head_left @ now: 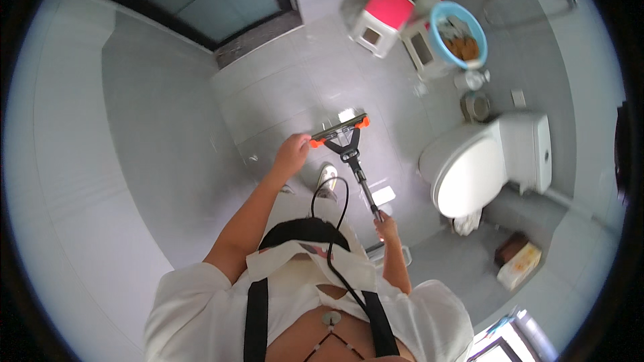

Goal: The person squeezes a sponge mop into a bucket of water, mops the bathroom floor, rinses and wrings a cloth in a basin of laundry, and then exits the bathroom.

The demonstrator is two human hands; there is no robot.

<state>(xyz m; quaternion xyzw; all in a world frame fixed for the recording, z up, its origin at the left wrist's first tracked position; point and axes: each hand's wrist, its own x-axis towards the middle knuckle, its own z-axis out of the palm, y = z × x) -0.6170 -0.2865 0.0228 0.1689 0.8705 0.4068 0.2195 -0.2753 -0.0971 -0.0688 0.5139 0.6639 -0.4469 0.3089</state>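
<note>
A floor squeegee (349, 154) with a dark blade head, orange end caps and a slim dark handle is held up off the floor, slanting in front of me. My right hand (386, 227) is wrapped round the handle at its lower end. At the other end, my left hand (292, 154) has its fingertips on the orange end cap (316, 143) at the left of the head; the fingers look closed against it. Below the squeegee, my shoe (327, 179) shows on the tiles. A black cable (346, 194) loops in front of my body.
A white toilet (469, 177) stands at the right. Beyond it are a toilet brush holder (475, 106), a blue basin (478, 33) on a stool and a pink-topped stool (384, 20). A dark-framed door (221, 43) is at far left; a tissue box (520, 267) lies lower right.
</note>
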